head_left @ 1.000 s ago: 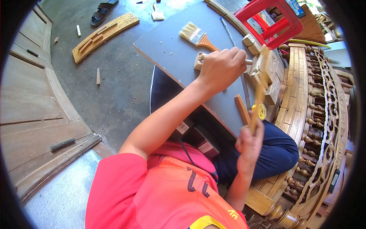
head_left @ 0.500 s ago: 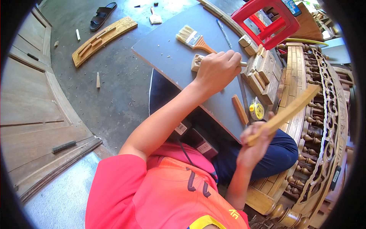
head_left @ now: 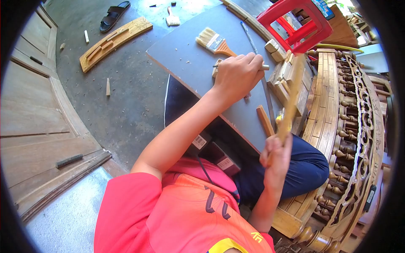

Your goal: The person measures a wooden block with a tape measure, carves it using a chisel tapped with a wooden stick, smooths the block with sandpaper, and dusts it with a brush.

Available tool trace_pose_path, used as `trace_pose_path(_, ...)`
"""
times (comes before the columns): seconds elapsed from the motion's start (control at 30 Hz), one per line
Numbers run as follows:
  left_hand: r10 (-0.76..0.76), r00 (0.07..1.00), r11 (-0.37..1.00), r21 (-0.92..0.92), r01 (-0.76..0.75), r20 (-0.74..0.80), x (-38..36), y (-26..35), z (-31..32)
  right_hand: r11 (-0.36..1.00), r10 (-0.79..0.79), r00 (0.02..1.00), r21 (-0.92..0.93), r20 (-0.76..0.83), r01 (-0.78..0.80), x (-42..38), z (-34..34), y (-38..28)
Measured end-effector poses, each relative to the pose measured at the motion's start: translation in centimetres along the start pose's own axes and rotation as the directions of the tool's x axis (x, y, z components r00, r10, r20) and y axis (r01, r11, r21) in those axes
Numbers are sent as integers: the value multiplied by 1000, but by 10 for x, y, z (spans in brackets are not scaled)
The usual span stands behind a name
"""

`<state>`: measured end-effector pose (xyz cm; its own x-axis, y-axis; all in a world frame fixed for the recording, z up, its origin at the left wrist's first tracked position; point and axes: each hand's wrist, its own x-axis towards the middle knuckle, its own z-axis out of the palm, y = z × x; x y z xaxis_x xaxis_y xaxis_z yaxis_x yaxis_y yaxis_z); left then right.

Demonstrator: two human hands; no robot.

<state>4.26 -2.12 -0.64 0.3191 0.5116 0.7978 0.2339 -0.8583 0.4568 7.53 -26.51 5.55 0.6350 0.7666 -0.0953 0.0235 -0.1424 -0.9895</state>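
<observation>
My left hand (head_left: pixel 239 76) is closed around a slim chisel-like tool (head_left: pixel 265 67), whose pale end sticks out to the right of my fist. Its other end is mostly hidden. Beside and partly under that hand lies a small wooden block (head_left: pixel 216 69) on the grey board (head_left: pixel 190 50). My right hand (head_left: pixel 276 154) grips the lower end of a long wooden bar (head_left: pixel 291 101), raised almost upright and blurred by motion. Close to it on the board lie a reddish-brown wood strip (head_left: pixel 265 120) and a yellow tape measure (head_left: pixel 280 116), partly covered by the bar.
A wide paintbrush (head_left: pixel 215 42) and a pencil-like stick (head_left: pixel 249 37) lie farther back. Wood blocks (head_left: pixel 280 86) are stacked at the board's right, near a red stool (head_left: pixel 295 25). A carved wooden bench (head_left: pixel 322 97) borders the right; a curved wood piece (head_left: pixel 116 44) and sandal (head_left: pixel 114 17) lie on the floor.
My right hand has swung the wooden bar from slanting right to nearly upright, leftward toward the tool's end. It now covers part of the tape measure. My left hand has barely shifted.
</observation>
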Motion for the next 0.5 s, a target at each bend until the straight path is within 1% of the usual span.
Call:
trace_pose_path(0.03, 4, 1000, 1000, 5, -4, -8, 0, 0, 0, 998, -68, 992, 2, -109, 69, 5, 1, 1)
trace_pose_path(0.1, 33, 999, 999, 6, -33, 0, -1, 1, 3, 976, -158, 974, 124, -161, 178, 6, 1, -3)
trace_pose_path(0.2, 123, 992, 992, -41, -123, -6, -2, 6, 5, 966, -185, 967, 150, -175, 212, 3, 4, -2)
trace_pose_path(0.33, 196, 980, 976, -95, -197, -25, -5, 8, 10, 981, -123, 977, 127, -172, 146, 1, 2, 6)
trace_pose_path(0.5, 179, 984, 978, -105, -178, -3, -4, 7, 8, 987, -100, 984, 112, -149, 117, 1, 5, 7)
